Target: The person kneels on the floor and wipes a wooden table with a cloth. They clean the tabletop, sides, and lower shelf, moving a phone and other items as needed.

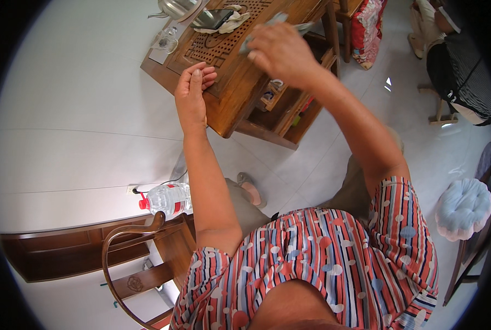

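Observation:
My right hand point(282, 55) presses a grey-green cloth point(279, 20) on the wooden tea table point(237, 88); the hand is slightly blurred. Near the table's left corner, my left hand point(194, 97) is raised with fingers loosely bent and holds nothing. Between and beyond the hands lies a carved, pierced wooden panel point(212, 48). A dark phone point(212, 19) rests on a crumpled pale cloth point(239, 21) there. Glass cups point(165, 40) and a metal kettle point(179, 8) stand at the far left side.
Open shelves point(270, 117) under the tabletop hold small items. A large water bottle point(167, 199) and a curved wooden chair point(109, 255) are at left. A blue cushion point(463, 208) lies at right. Another person point(447, 62) is partly visible at upper right, near a dark bag.

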`<state>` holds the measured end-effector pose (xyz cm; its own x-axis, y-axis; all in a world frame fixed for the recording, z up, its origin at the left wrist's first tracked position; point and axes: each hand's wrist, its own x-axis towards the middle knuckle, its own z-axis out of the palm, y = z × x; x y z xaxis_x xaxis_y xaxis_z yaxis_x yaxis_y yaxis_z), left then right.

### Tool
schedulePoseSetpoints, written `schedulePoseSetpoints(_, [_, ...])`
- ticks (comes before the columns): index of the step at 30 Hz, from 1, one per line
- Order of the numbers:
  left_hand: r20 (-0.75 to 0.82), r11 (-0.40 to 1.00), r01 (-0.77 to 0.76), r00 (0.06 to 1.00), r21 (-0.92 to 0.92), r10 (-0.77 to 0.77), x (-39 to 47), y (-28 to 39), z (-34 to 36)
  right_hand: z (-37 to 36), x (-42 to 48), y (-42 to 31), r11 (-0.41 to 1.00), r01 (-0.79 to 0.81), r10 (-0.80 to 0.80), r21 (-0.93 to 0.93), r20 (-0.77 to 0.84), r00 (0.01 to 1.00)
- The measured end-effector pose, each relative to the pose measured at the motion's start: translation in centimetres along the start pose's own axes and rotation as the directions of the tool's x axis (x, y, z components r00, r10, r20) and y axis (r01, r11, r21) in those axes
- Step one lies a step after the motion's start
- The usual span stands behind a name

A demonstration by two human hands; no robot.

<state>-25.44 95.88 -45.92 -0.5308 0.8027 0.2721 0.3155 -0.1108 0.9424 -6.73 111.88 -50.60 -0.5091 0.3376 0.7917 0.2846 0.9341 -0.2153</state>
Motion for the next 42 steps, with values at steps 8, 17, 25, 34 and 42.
schedulePoseSetpoints(8, [-0.02,1.0,0.005,1.0,0.008,-0.005,0.1,0.1,0.1,0.2,-2.7,-10.9,0.847,0.314,-0.312,0.429,-0.077,0.947])
schedulePoseSetpoints(17, [-0.043,1.0,0.007,0.999,0.001,-0.007,-0.5,0.9,0.3,-0.4,0.3,-1.2,0.94,0.217,-0.206,0.263,-0.069,0.976])
schedulePoseSetpoints(25, [-0.029,1.0,-0.012,1.0,-0.011,0.011,-0.7,1.3,1.2,1.4,-1.9,13.3,0.954,-0.298,0.267,-0.038,-0.345,0.9])
schedulePoseSetpoints(34, [-0.031,1.0,0.003,1.0,0.029,-0.002,-0.1,0.5,0.5,4.6,-3.8,1.6,0.627,-0.421,0.69,0.655,-0.218,0.69])
schedulePoseSetpoints(42, [-0.055,0.998,-0.021,0.998,0.06,0.024,0.6,0.0,1.0,3.1,-8.7,-7.9,0.412,-0.454,0.587,0.79,0.151,0.796])
